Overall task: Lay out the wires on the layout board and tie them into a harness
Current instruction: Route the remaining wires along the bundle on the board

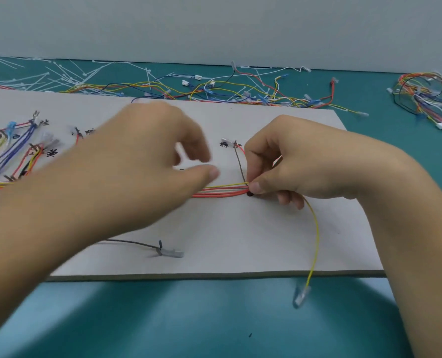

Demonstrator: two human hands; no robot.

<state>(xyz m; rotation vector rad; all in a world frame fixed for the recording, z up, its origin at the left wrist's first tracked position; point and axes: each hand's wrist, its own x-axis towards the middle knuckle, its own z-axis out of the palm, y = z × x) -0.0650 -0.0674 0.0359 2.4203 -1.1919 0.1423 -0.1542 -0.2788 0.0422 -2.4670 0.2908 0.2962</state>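
Observation:
A grey layout board (240, 244) lies on the teal table, marked with handwritten labels. Red, orange and yellow wires (220, 191) run across its middle. My right hand (279, 164) pinches that wire bundle at a dark peg, thumb and fingers closed on it. A yellow wire (315, 233) trails from under this hand over the board's front edge and ends in a clear terminal. A brown wire (239, 161) rises to a labelled peg. My left hand (152, 151), blurred, hovers over the board's centre with fingers apart and nothing in it. More wires (16, 148) fan out at the left.
Loose wires (240, 91) and white cable ties (59, 73) litter the table behind the board. A finished harness pile (426, 99) sits at the far right. A grey wire with a terminal (160, 250) lies near the board's front edge. A grey wall stands behind.

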